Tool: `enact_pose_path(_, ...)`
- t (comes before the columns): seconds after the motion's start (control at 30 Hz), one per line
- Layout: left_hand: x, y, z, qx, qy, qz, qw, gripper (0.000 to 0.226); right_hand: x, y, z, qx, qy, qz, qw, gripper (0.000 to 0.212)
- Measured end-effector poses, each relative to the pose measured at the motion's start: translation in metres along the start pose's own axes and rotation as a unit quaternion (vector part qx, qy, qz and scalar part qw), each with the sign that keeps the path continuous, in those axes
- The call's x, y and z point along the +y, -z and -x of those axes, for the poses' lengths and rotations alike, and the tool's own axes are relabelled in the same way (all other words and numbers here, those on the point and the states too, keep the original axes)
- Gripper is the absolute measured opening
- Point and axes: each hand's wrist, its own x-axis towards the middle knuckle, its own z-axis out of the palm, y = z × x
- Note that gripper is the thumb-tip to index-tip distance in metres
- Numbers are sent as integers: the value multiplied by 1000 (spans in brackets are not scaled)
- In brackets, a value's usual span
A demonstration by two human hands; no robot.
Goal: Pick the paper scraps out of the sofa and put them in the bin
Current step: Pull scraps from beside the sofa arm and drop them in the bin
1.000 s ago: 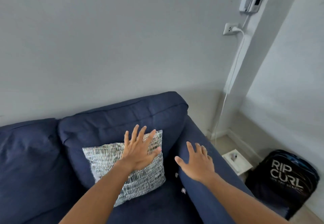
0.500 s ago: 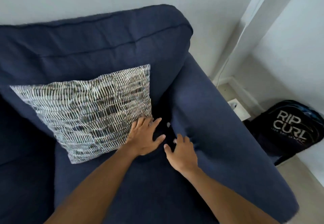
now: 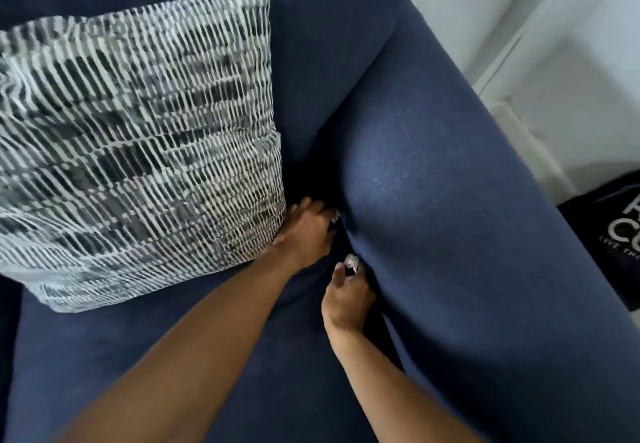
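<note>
I look down at a navy sofa (image 3: 450,234), into the dark gap between its seat cushion and right armrest. My left hand (image 3: 304,231) reaches into that gap beside the pillow, its fingertips curled onto a small white paper scrap (image 3: 335,215). A little nearer to me, my right hand (image 3: 348,295) pinches a second crumpled white paper scrap (image 3: 351,262) between thumb and fingers at the gap's edge. No bin is in view.
A black-and-white patterned pillow (image 3: 138,137) leans against the sofa back on the left and touches my left wrist. A black backpack (image 3: 613,234) stands on the floor beyond the armrest, below a white wall and skirting (image 3: 536,79).
My view has dropped and closed in on the sofa corner. Both hands went from spread open above the pillow and armrest down into the gap, and their fingers closed on the two scraps.
</note>
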Motion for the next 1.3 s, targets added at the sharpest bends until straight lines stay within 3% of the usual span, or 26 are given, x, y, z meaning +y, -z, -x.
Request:
enact_pose_path(0.23,-4,-32,-35,16,36,22,999,27,17,-34,-26,93,17,-87,992,24)
enact_pose_path(0.33,-7,-39,-39,24,28,18,999,19,20,-40,-31,117,40,-95,988,31)
enact_pose_path(0.53,-7,-37,-32,42,20,40,998,8,20,-36,-31,122,58,-103,985,13)
enact_pose_path(0.63,-2,-27,-21,51,16,24,998,5,17,-28,-25,94,67,-115,987,15)
enact_pose_path(0.87,19,27,15,104,-14,-3,994,6,-14,8,0,38,69,-132,988,16)
enact_pose_path(1.03,38,89,40,132,-81,-66,986,23,-48,53,18,42,112,-134,984,13)
enact_pose_path(1.17,42,127,64,127,-100,-93,982,9,-68,92,38,53,156,-134,977,9)
enact_pose_path(1.3,50,165,93,161,-89,-52,982,6,-85,141,65,74,189,-117,972,14)
